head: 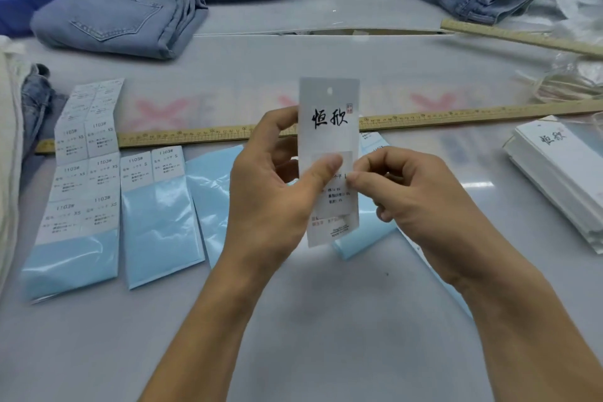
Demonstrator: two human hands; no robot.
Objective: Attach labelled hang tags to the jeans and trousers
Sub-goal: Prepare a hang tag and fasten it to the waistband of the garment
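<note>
Hang tag (329, 127) upright, pinched by left hand (277, 186); right hand (401, 186) fingertips pinch size sticker (332, 196) onto it. Risk: sticker lands crooked, creased; tag slips.

near table (293, 336) bare | sticker sheets (81, 173) left | ruler (195, 134) across

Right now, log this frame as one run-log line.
step: sticker onto tag | left hand: holds white card hang tag | right hand: pinches white size sticker against tag | folded blue jeans: untagged, far left
</note>
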